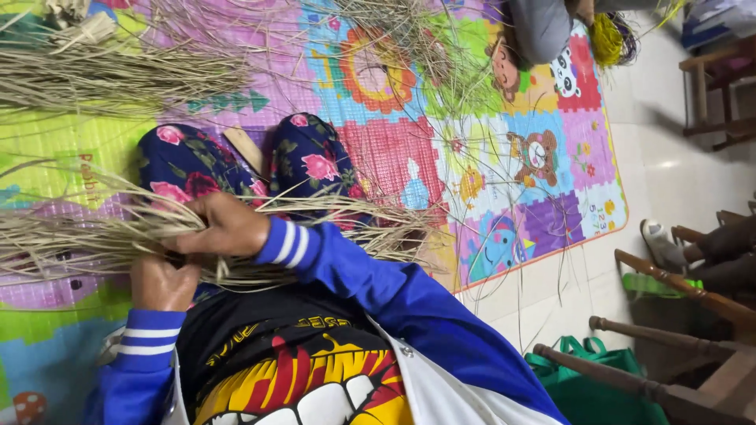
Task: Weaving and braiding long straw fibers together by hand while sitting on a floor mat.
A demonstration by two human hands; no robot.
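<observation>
A thick bundle of dry, pale straw strands (71,236) lies across my lap, running from the left edge to past my knees. My right hand (228,228) reaches over from the right in a blue sleeve with white stripes and grips the top of the bundle. Just below it, my left hand (161,282) clasps the same bundle from underneath. My legs in dark floral trousers (307,161) stretch away under the straw. A flat wooden stick (246,148) lies between my knees.
A second heap of straw (118,75) lies at the upper left, with loose strands (409,31) scattered over the colourful foam play mat (543,212). Another person in grey (543,27) sits at the top beside a yellow bundle (606,39). Wooden chairs (669,370) and a green bag (598,378) stand at the right.
</observation>
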